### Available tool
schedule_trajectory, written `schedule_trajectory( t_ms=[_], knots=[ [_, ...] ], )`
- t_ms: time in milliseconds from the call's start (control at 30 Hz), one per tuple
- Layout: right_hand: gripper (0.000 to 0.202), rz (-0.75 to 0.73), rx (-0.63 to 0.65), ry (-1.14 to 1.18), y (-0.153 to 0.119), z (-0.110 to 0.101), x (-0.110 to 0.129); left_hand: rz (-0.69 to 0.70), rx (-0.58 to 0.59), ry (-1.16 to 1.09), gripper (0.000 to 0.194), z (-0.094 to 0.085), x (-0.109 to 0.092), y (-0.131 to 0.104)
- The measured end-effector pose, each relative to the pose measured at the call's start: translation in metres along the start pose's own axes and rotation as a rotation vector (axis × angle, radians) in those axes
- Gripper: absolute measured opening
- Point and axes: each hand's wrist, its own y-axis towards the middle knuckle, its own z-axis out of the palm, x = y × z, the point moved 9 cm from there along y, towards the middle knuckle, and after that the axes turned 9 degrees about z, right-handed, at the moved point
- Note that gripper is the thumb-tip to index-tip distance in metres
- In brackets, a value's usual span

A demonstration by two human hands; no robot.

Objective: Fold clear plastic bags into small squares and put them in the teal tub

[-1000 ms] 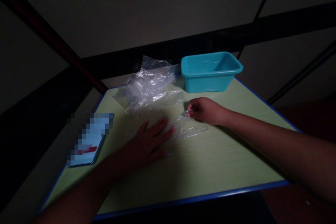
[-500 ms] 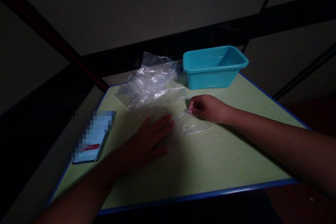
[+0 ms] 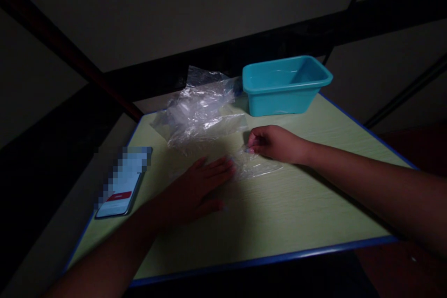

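Observation:
A clear plastic bag [image 3: 260, 170] lies on the table between my hands, partly covered by the left one. Flat on it, my left hand [image 3: 206, 181] has its fingers stretched out toward the right and its thumb apart. My right hand [image 3: 270, 143] pinches the bag's upper edge between thumb and fingertips, just right of the left fingertips. Behind both hands sits a crumpled heap of clear plastic bags [image 3: 202, 107].
A turquoise plastic basin [image 3: 282, 102] stands at the back right of the small table [image 3: 307, 214], which has a blue edge. On the left lies a phone [image 3: 122, 186] with its screen lit. A wall [image 3: 209, 14] rises behind the table.
My left hand has slid slightly to the right over the bag. The right hand keeps its pinch and has shifted a little to the left.

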Motion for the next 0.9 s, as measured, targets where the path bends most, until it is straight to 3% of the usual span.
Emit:
schedule_trajectory(
  t_ms=[133,367,533,733,900],
  knots=[
    [0.002,-0.023,0.0,0.032,-0.001,0.001,0.003,-0.016,0.011,-0.018,0.067,0.002,0.004,-0.001],
    [0.009,-0.135,0.211,0.037,-0.011,0.007,0.018,-0.027,0.02,-0.022,0.068,0.003,0.006,-0.002],
    [0.003,-0.165,0.26,0.083,-0.011,0.004,0.018,-0.016,0.005,-0.021,0.065,0.001,0.003,-0.002],
    [0.015,-0.122,0.184,0.106,-0.007,0.005,0.013,-0.025,0.003,-0.02,0.069,0.0,0.004,-0.001],
    [0.013,-0.091,0.067,0.035,-0.003,0.002,0.007,-0.015,-0.005,-0.03,0.065,0.001,0.004,-0.002]
  ],
)
